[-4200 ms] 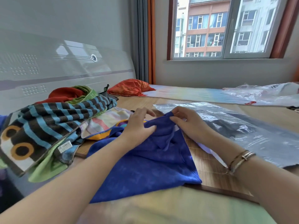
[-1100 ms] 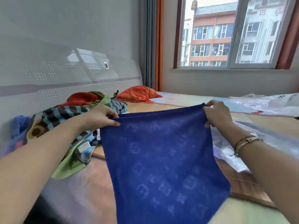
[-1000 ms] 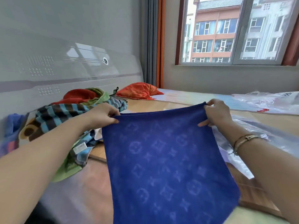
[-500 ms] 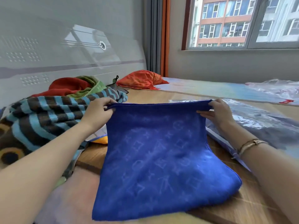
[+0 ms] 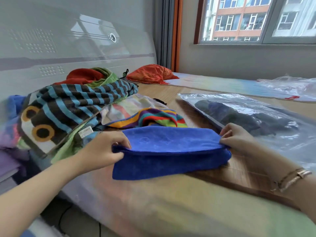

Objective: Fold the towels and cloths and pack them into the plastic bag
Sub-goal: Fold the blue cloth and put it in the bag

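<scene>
The blue towel [image 5: 169,151] lies folded over on the near part of the bed [image 5: 188,211], half on the bamboo mat [image 5: 239,171], its upper layer doubled toward me over the lower one. I see the plastic bag [image 5: 256,115] flat on the mat to the right and farther off, dark cloth already inside it, its near edge just beside my right hand. On the left sits a heap of unfolded cloths: a striped towel [image 5: 71,106] with orange rings lies over a green one, a red cloth [image 5: 83,76] at the far side, and a rainbow-striped cloth [image 5: 153,117] just beyond the blue towel. An orange pillow [image 5: 152,74] rests far back by the curtain, and another crumpled clear bag [image 5: 290,86] lies far right. My left hand [image 5: 106,151] pinches the towel's left end, thumb on top and fingers under the upper layer. My right hand [image 5: 236,137] pinches the right end the same way; a bracelet [image 5: 290,179] sits on that wrist.
</scene>
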Tool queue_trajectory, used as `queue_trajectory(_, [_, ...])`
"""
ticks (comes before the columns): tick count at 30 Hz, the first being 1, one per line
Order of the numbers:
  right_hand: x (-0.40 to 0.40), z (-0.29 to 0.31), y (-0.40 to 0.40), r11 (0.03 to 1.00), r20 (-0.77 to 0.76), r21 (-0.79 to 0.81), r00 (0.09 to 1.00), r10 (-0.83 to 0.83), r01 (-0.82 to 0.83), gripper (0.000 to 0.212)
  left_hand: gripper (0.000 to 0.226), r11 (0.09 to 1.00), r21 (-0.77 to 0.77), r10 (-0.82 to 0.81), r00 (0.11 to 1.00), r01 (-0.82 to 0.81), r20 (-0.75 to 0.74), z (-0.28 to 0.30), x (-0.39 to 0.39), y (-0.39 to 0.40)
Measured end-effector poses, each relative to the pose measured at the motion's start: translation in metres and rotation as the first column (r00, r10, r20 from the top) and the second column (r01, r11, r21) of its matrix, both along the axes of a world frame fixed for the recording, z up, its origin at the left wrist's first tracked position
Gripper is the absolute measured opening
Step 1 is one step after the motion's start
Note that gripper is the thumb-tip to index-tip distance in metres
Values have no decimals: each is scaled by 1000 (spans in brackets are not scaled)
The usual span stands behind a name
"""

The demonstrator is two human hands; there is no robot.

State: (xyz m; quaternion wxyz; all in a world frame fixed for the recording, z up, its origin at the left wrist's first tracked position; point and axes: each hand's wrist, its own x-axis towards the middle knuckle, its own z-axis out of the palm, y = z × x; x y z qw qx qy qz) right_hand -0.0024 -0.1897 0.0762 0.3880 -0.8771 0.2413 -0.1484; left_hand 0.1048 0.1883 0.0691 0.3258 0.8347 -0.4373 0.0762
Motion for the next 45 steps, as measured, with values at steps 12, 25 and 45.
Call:
queue_trajectory(12, [-10,-25,19,959,-369,-277,916,-157,53,39,43,977,203,36,988,-67,151,-37,-18,-14])
queue_trajectory(25, [-13,38,47,826,-23,552,992,-126,117,8,48,935,-76,339,936,-346,-91,-48,-28,-55])
queue_trajectory(45, [77,26,192,934,309,-121,881,357,-336,23,24,703,-280,390,683,-654,-617,-50,-3,-5])
